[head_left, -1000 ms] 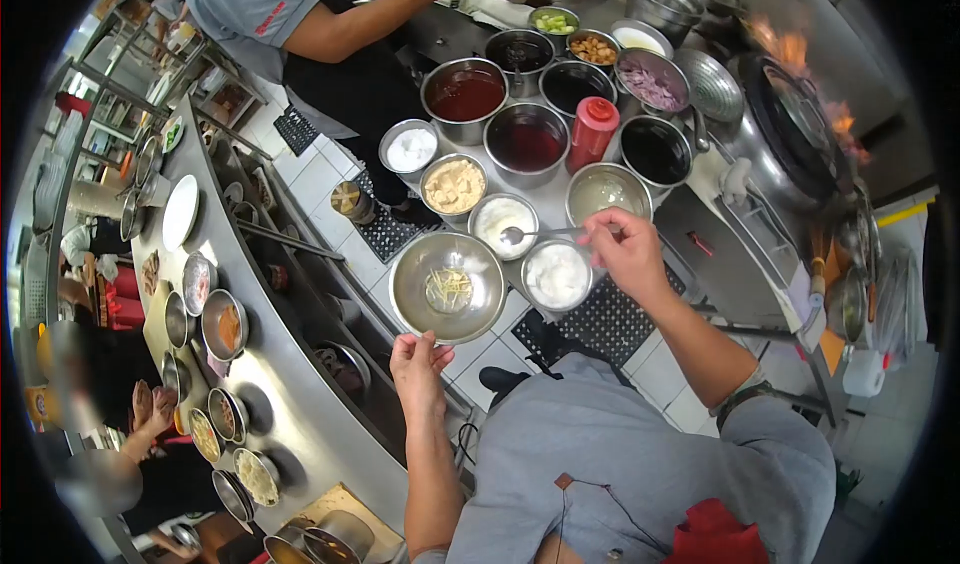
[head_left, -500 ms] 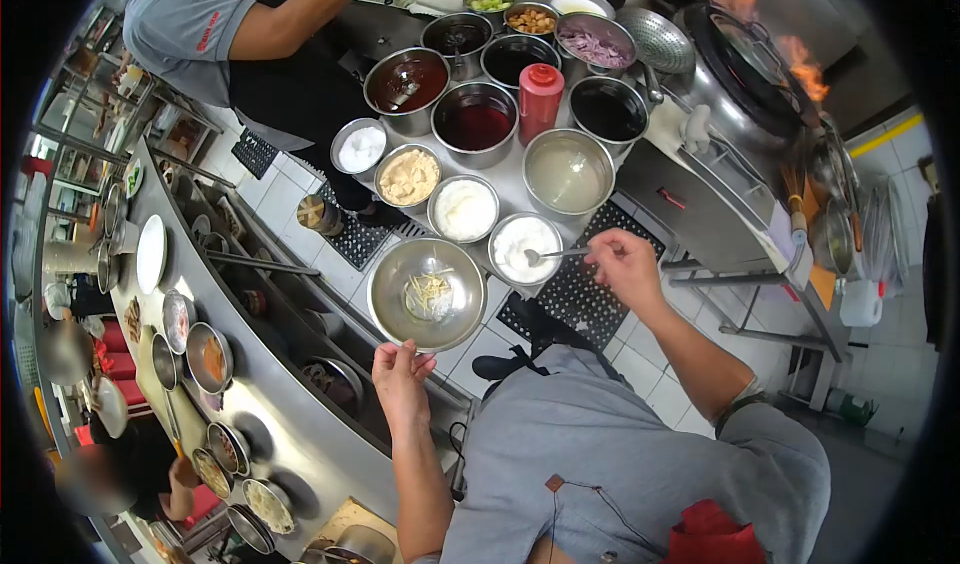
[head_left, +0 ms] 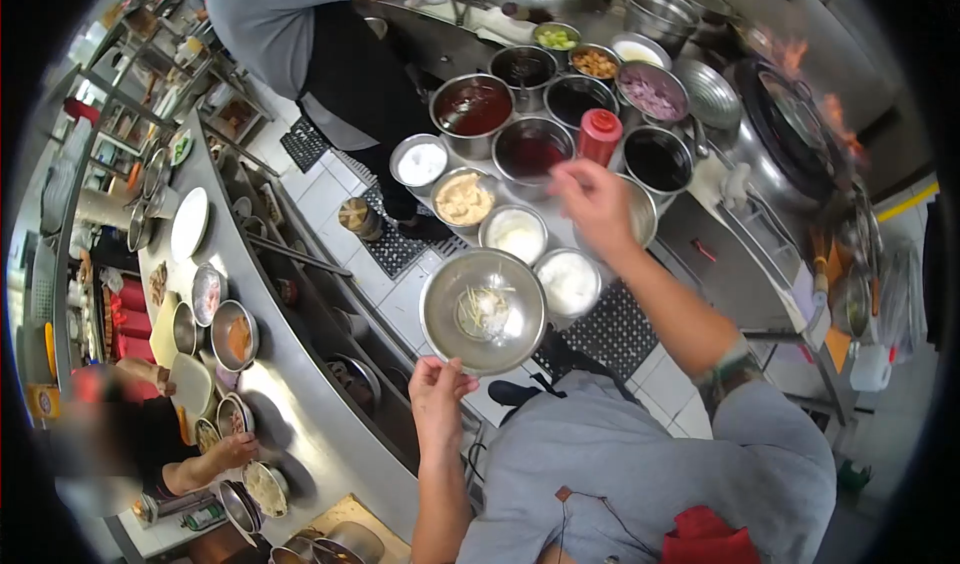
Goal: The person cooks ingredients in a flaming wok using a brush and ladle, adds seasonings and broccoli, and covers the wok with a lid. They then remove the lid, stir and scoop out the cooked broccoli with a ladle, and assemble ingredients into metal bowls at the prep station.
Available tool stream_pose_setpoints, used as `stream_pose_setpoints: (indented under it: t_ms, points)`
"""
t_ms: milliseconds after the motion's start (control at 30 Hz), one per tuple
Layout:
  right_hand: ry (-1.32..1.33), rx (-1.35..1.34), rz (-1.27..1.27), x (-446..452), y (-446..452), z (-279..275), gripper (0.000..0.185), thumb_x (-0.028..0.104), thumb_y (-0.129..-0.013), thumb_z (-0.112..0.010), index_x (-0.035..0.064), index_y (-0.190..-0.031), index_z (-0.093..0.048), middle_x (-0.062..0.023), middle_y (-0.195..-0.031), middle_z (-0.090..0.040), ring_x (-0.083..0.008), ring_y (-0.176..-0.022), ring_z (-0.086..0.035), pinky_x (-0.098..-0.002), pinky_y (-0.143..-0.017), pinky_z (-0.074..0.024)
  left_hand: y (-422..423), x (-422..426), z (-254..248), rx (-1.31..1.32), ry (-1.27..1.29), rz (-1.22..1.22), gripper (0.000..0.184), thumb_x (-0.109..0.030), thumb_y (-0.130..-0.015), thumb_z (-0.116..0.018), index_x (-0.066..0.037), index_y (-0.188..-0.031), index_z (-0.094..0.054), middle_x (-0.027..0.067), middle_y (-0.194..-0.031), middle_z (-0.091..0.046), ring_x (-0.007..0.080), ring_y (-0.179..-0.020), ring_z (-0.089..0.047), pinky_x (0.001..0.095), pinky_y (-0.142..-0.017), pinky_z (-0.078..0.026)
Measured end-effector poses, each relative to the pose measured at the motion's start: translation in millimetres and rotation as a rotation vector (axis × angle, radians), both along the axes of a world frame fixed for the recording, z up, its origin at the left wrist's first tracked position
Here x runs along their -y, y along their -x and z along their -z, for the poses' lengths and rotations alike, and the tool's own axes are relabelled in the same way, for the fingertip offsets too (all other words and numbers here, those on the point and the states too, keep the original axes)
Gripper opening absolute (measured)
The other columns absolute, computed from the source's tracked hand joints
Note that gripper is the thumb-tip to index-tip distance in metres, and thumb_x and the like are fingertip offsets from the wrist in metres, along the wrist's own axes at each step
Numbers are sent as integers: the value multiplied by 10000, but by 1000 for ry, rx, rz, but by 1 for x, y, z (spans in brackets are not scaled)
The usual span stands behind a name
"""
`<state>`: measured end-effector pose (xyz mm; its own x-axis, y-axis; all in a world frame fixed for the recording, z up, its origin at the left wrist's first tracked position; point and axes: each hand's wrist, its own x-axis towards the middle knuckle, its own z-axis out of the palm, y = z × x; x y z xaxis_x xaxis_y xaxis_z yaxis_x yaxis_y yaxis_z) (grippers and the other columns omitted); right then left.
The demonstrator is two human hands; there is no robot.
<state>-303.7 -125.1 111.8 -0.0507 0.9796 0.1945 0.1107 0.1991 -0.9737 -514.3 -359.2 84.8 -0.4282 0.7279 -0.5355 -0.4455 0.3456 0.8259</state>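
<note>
My left hand [head_left: 438, 386] pinches the near rim of a steel bowl [head_left: 526, 309]. Pale shreds [head_left: 482, 310] and some white powder lie in its bottom. Two tubs of white powder [head_left: 568, 282] [head_left: 515, 233] stand just beyond the bowl, beside a tub of beige paste [head_left: 463, 199]. My right hand [head_left: 598, 206] is raised over the tub of clear liquid [head_left: 643, 214], below the red squeeze bottle [head_left: 601, 137]. Its fingers are pinched and blurred, and what they may hold cannot be made out.
Pots of red sauce [head_left: 472, 106] and dark liquid [head_left: 657, 158] stand farther back. Flames rise by a wok [head_left: 785, 129] at the right. A co-worker [head_left: 285, 34] stands at the upper left. Another person's hand [head_left: 236, 450] reaches among bowls on the left counter [head_left: 300, 404].
White powder has joined the shreds in the bowl. My right hand has moved from the near white tub up toward the red bottle, and the spoon no longer shows. The view has shifted.
</note>
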Motion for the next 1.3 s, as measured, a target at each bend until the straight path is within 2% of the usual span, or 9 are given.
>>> stream_pose_setpoints:
  t_ms: [167, 267, 500, 800, 1067, 1100, 1200, 1233, 1300]
  points:
    - [-273, 295, 60, -114, 95, 55, 150, 186, -831, -612, 63, -876, -685, -187, -769, -669, -388, -722, -652, -448, -660, -514, 0, 11, -14, -44, 29, -163, 107, -66, -918, -615, -60, -880, -514, 43, -756, -589, 133, -612, -611, 270, -583, -551]
    - [-262, 418, -19, -141, 120, 69, 147, 177, -831, -608, 57, -874, -682, -186, -769, -671, -388, -722, -656, -456, -661, -513, 2, 22, -12, -55, 52, -288, 93, -64, -919, -615, -65, -893, -525, 45, -759, -615, 127, -612, -628, 257, -567, -555]
    - [-205, 357, -26, -164, 137, 97, 160, 183, -823, -611, 49, -855, -692, -194, -763, -670, -398, -746, -655, -471, -679, -511, 5, 29, -4, -40, 32, -466, 101, -67, -923, -611, -84, -895, -515, 37, -778, -629, 117, -622, -634, 245, -561, -561]
    - [88, 73, -85, -159, 106, 61, 174, 146, -864, -607, -11, -874, -683, -111, -715, -702, -143, -528, -644, -288, -505, -504, 38, -17, 14, -68, 19, -432, 109, -78, -931, -599, -96, -892, -499, 26, -792, -606, 128, -635, -623, 258, -598, -549]
    - [193, -68, -234, -110, 65, -10, 178, 137, -905, -576, -13, -961, -653, -91, -772, -707, -68, -515, -577, -214, -457, -445, 71, -111, 43, -84, -55, -339, 137, -91, -912, -622, -68, -872, -493, 42, -808, -571, 176, -657, -631, 275, -603, -561]
    - [126, -12, -221, -98, 63, -19, 163, 134, -889, -587, -4, -945, -655, -127, -778, -712, -167, -522, -628, -281, -488, -486, 67, -120, 37, -55, -83, -327, 142, -91, -907, -628, -67, -866, -495, 41, -798, -569, 173, -660, -636, 273, -596, -563]
    - [-313, 402, -130, -84, 57, -2, 141, 115, -860, -601, 13, -939, -656, -182, -804, -697, -310, -612, -667, -373, -567, -527, 60, -124, 21, -12, -131, -254, 144, -97, -910, -627, -98, -898, -484, 37, -827, -581, 182, -667, -640, 278, -618, -563]
    - [-294, 536, -144, -73, 56, -7, 144, 140, -855, -591, 28, -922, -652, -208, -817, -667, -396, -738, -654, -460, -664, -528, 57, -120, 13, -1, -141, -242, 149, -98, -908, -632, -101, -900, -483, 36, -825, -580, 180, -665, -640, 278, -616, -563]
    - [-288, 660, -198, -62, 61, 18, 167, 170, -870, -577, 25, -912, -649, -210, -803, -666, -397, -740, -655, -479, -676, -524, 54, -108, 3, 13, -164, -224, 148, -102, -908, -633, -102, -902, -485, 34, -825, -578, 178, -665, -639, 276, -613, -562]
